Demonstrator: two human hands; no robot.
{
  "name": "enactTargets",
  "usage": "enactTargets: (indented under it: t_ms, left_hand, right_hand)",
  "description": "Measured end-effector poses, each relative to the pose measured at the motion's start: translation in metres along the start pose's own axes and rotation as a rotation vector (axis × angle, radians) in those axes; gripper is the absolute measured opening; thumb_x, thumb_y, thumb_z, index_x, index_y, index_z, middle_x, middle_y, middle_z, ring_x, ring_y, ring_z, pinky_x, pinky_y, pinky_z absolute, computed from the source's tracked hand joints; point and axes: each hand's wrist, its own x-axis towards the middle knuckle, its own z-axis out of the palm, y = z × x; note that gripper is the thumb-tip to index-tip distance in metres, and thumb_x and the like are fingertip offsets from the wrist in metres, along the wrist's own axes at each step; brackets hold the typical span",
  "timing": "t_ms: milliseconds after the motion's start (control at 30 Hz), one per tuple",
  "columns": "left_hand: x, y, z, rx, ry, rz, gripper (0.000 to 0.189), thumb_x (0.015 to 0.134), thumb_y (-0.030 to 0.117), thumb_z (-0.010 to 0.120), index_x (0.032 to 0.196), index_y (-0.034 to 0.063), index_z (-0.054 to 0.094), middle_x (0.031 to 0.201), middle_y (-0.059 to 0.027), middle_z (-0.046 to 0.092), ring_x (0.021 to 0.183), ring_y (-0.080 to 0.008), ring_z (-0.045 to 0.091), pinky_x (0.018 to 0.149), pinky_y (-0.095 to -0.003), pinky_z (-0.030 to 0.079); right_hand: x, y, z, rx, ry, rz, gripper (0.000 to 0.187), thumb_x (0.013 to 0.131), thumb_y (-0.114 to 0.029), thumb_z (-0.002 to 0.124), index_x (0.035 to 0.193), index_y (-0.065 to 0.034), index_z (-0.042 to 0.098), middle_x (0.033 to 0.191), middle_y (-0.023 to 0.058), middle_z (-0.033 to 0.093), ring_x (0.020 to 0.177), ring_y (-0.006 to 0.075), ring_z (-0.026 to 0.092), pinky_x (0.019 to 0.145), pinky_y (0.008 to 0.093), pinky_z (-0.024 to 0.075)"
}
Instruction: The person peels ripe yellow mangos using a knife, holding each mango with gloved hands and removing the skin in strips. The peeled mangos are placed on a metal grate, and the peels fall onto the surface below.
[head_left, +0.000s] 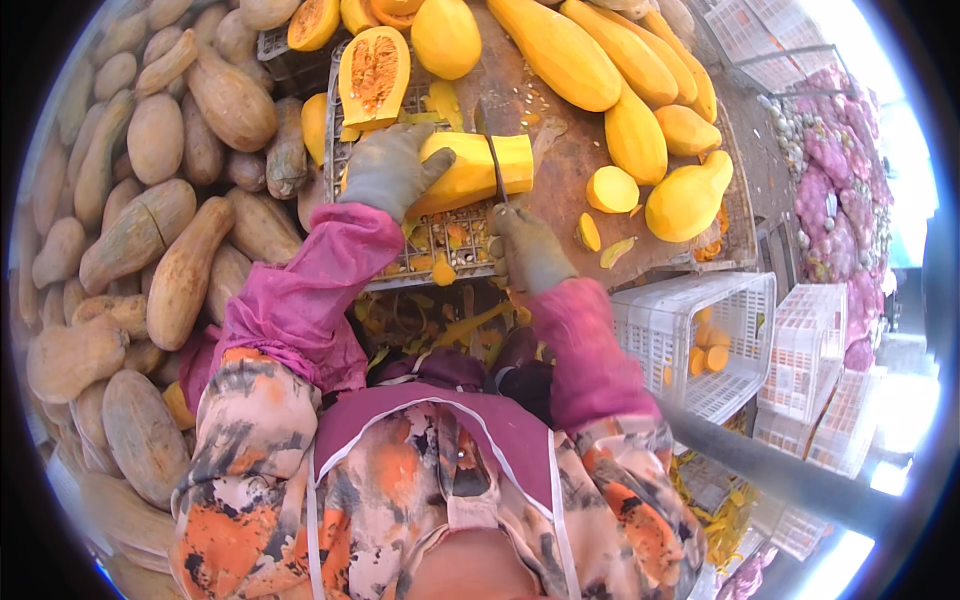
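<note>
My left hand (390, 169), in a grey glove, presses on a peeled yellow squash (454, 166) that lies on its side across the edge of a plastic crate and a brown board. Gripped in my gloved right hand (529, 247) is a knife (493, 154); its blade crosses the squash near the right end, and I cannot tell how deep it sits. A halved squash (375, 75) with orange pulp and seeds stands behind my left hand. Right of the knife, a round cut piece (613, 189) and a small slice (589, 232) rest on the board (551, 142).
Unpeeled squashes (157, 139) are heaped on the left. Peeled ones (570, 60) line the board's far right. White plastic crates (694, 337) stand at the right, one holding cut pieces. Peel and scraps lie below the grid crate (390, 281). Pink net bags (836, 187) are farther right.
</note>
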Motion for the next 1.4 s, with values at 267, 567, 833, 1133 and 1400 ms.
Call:
enactTargets:
  t_ms: [267, 567, 833, 1133, 1400]
  left_hand:
    - [0.005, -0.015, -0.004, -0.127, -0.009, -0.068, 0.056, 0.095, 0.055, 0.058, 0.141, 0.0225, 0.06, 0.131, -0.0163, 0.067, 0.12, -0.0373, 0.062, 0.104, -0.0442, 0.048]
    - [0.022, -0.014, -0.009, -0.071, -0.028, -0.203, 0.06, 0.097, 0.058, 0.054, 0.139, 0.0151, 0.061, 0.13, -0.0181, 0.067, 0.123, -0.0371, 0.062, 0.107, -0.0443, 0.045]
    - [0.066, 0.109, 0.01, -0.064, 0.047, 0.333, 0.063, 0.09, 0.037, 0.068, 0.144, 0.0089, 0.052, 0.144, -0.0149, 0.056, 0.134, -0.0311, 0.052, 0.112, -0.0401, 0.043]
    - [0.128, 0.159, 0.049, 0.424, -0.369, 0.783, 0.068, 0.079, 0.011, 0.074, 0.143, 0.0162, 0.052, 0.144, -0.0134, 0.052, 0.13, -0.0346, 0.054, 0.103, -0.0472, 0.051]
    - [0.15, 0.107, 0.072, -0.074, -0.178, 0.568, 0.071, 0.071, 0.005, 0.081, 0.137, 0.0091, 0.057, 0.126, -0.0165, 0.066, 0.119, -0.0369, 0.063, 0.104, -0.0434, 0.05]
  right_hand:
    - [0.023, -0.001, -0.051, -0.037, -0.161, -0.012, 0.033, 0.099, -0.046, 0.057, 0.097, -0.0133, 0.057, 0.074, 0.0016, 0.055, 0.053, 0.0168, 0.05, 0.05, 0.034, 0.0406]
    - [0.003, 0.045, -0.056, -0.693, 0.182, -0.232, 0.043, 0.096, -0.042, 0.059, 0.116, -0.004, 0.062, 0.095, 0.0183, 0.071, 0.081, 0.032, 0.069, 0.074, 0.0449, 0.0543]
    - [-0.001, 0.039, -0.051, -0.986, 0.29, -0.371, 0.039, 0.091, -0.034, 0.063, 0.112, -0.0008, 0.064, 0.107, 0.0264, 0.07, 0.105, 0.0438, 0.067, 0.091, 0.0516, 0.0514]
    - [0.018, 0.026, -0.091, -1.211, 0.302, -0.504, 0.042, 0.088, -0.037, 0.071, 0.113, -0.004, 0.063, 0.099, 0.0228, 0.07, 0.096, 0.0419, 0.068, 0.086, 0.0507, 0.0529]
    - [0.091, -0.036, -0.13, -1.173, 0.846, -0.249, 0.08, 0.076, -0.055, 0.078, 0.138, -0.0135, 0.052, 0.135, 0.0211, 0.049, 0.119, 0.0399, 0.058, 0.101, 0.0488, 0.0461]
